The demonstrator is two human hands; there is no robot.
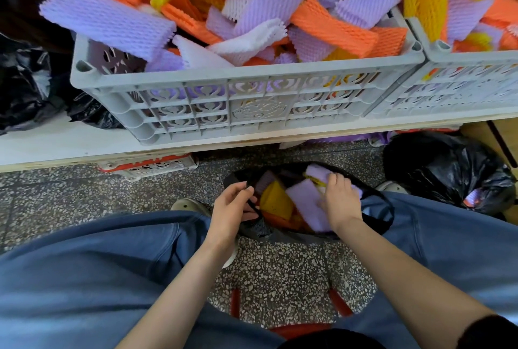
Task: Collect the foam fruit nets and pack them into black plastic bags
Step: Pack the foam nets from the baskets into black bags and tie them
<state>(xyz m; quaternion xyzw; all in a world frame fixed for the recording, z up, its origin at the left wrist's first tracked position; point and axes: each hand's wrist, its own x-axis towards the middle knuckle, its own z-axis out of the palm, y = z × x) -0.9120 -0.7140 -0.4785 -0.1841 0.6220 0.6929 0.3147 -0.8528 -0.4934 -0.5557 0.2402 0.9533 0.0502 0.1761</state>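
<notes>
An open black plastic bag [375, 217] sits on the floor between my knees, holding purple, yellow and orange foam nets. My left hand [232, 210] pinches the bag's left rim and holds it open. My right hand [340, 201] is inside the bag's mouth, pressing down on purple foam nets [304, 202]; a yellow net [273, 200] lies beside them. On the shelf above, a grey crate [213, 102] overflows with purple, orange, yellow and white foam nets [269, 9].
A second grey crate [462, 82] of nets stands at the right. A filled black bag [445, 169] rests on the floor to the right, and more black bags [25, 85] lie on the shelf at left. A red-and-white crate [151, 165] sits under the shelf.
</notes>
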